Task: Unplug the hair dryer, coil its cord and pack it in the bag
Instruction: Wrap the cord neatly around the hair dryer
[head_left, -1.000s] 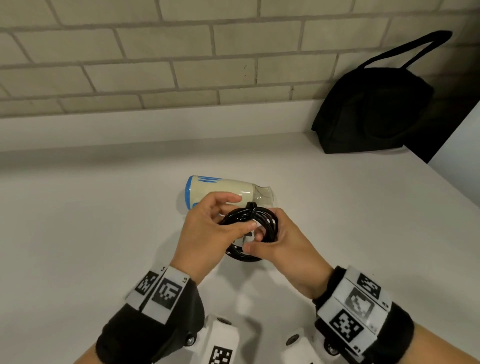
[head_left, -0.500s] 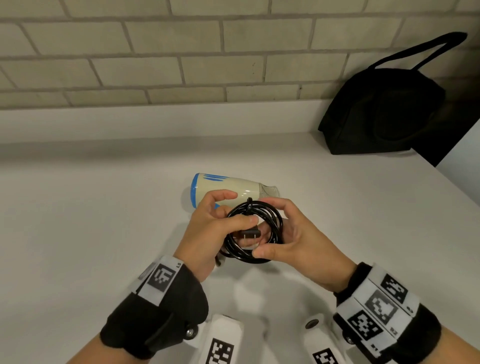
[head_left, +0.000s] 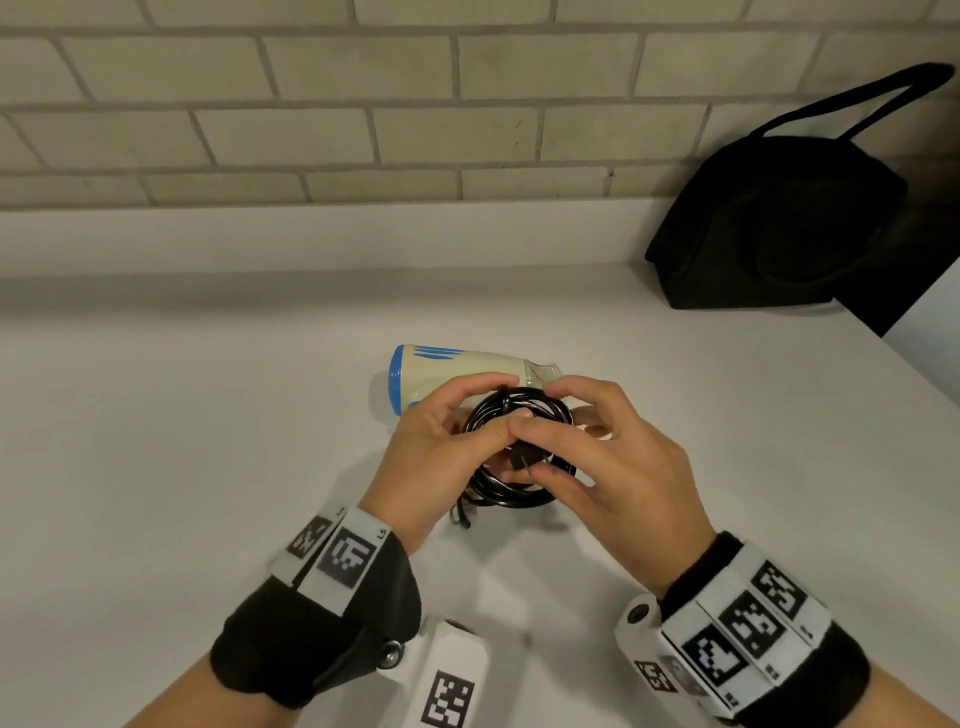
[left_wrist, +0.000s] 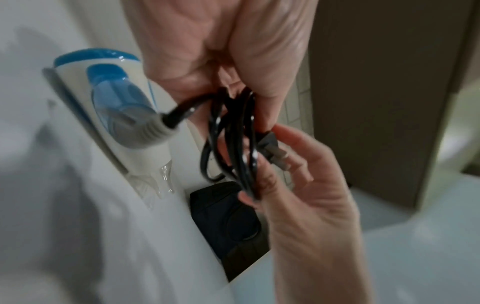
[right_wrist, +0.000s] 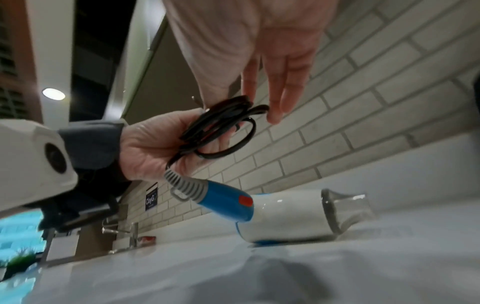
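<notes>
Cord, glossy black, coiled in several loops (head_left: 511, 457), sits between both hands just above the plain white worktop (head_left: 182, 441), w/ its dark plug (left_wrist: 271, 144) in the middle of the coil. Left hand (head_left: 441, 447) has its grip closed round the left side of the loops, thumb on top, fingers under. Right hand (head_left: 602, 457) pinches the plug end btwn thumb and forefinger at the coil's centre; its other fingers (right_wrist: 275, 96) hang straight and loose past the loops in the right wrist view. Cord runs from the left palm thru a grey ribbed strain relief (right_wrist: 185, 187) into the blue handle of the cream-and-blue plastic hair dryer (head_left: 457, 374). Dryer lies on its side on the worktop, just behind the hands, blue rear cap to the left, clear nozzle (right_wrist: 348, 209) to the right, apart from both grips.

Room: bare worktop spreads left and in front of the hands; beige brick wall (head_left: 363, 130) runs behind; worktop's right edge cuts diagonally near the bag.

Black fabric tote bag w/ long strap (head_left: 779, 223) stands in the far right corner against the wall, well apart from dryer. Inside of bag not visible.
</notes>
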